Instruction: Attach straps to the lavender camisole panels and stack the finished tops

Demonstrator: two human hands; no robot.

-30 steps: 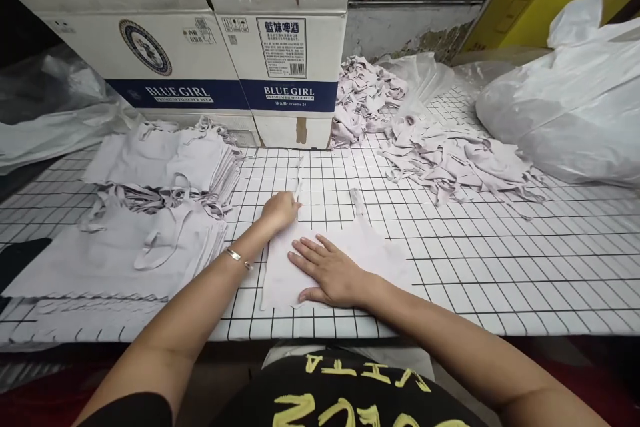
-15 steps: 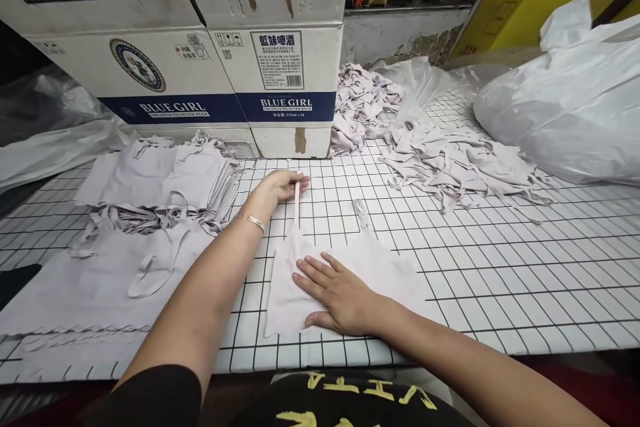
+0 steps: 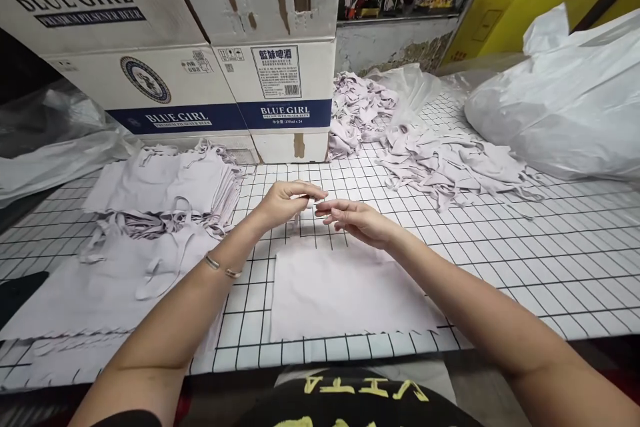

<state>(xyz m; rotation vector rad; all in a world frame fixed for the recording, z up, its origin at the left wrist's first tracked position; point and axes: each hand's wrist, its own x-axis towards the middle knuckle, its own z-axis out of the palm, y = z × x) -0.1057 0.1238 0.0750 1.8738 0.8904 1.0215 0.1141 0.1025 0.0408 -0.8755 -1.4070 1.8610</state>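
A pale lilac strappy top (image 3: 345,293) lies flat on the white grid-patterned table (image 3: 525,260) in front of me. Above its far edge my left hand (image 3: 285,202) and my right hand (image 3: 360,220) meet, fingertips almost touching. Both pinch the thin straps of the top between thumb and fingers, lifted a little off the table. A bangle sits on my left wrist. To the left lie two stacks of the same tops (image 3: 160,180), laid flat with straps showing.
Stacked "Blue Girl" cardboard boxes (image 3: 200,73) stand at the back left. A loose heap of lilac garments (image 3: 440,160) lies at the back right, next to a large white plastic bag (image 3: 560,107). A clear plastic bag (image 3: 55,140) lies far left.
My right hand left the body of the top and rose to meet my left hand at the straps. The left hand drew its strap up and inward. The top now lies smoother.
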